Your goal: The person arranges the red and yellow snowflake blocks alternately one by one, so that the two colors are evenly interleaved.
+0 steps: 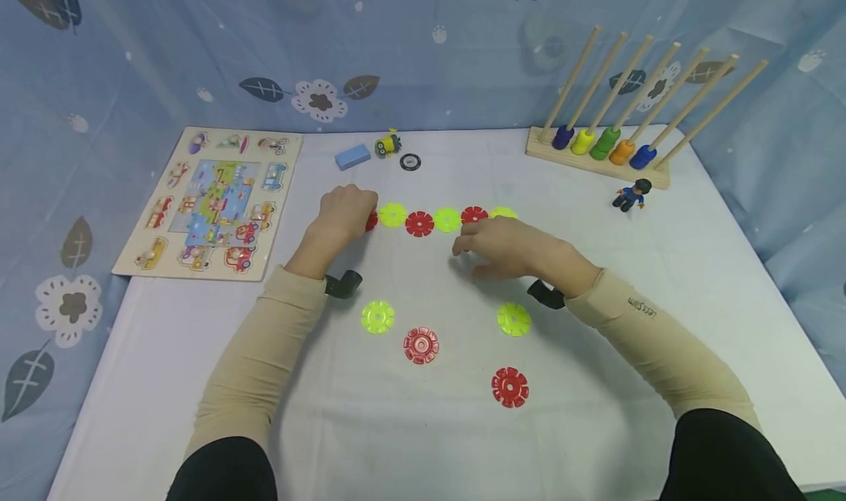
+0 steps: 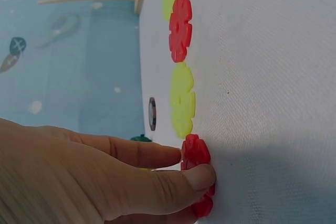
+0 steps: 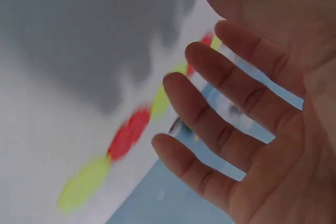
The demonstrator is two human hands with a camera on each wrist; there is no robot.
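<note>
A row of flower-shaped plastic discs, yellow-green (image 1: 393,215) alternating with red (image 1: 419,224), runs across the table in the head view. At its left end my left hand (image 1: 338,214) pinches a red flower disc (image 2: 195,150) between thumb and fingers, as the left wrist view shows; part of that disc is hidden by the thumb. Over the row's right end hovers my right hand (image 1: 509,247), which partly covers the rightmost yellow-green disc (image 1: 504,212). In the right wrist view its fingers (image 3: 210,124) are spread and hold nothing.
Nearer me lie loose discs, two yellow-green (image 1: 377,317) and two red (image 1: 510,388). A wooden puzzle board (image 1: 264,258) is at left. Behind the row are a blue block (image 1: 352,156), a small toy (image 1: 388,145) and a black disc (image 1: 410,162). A peg rack (image 1: 538,145) and toy figure (image 1: 632,195) stand right.
</note>
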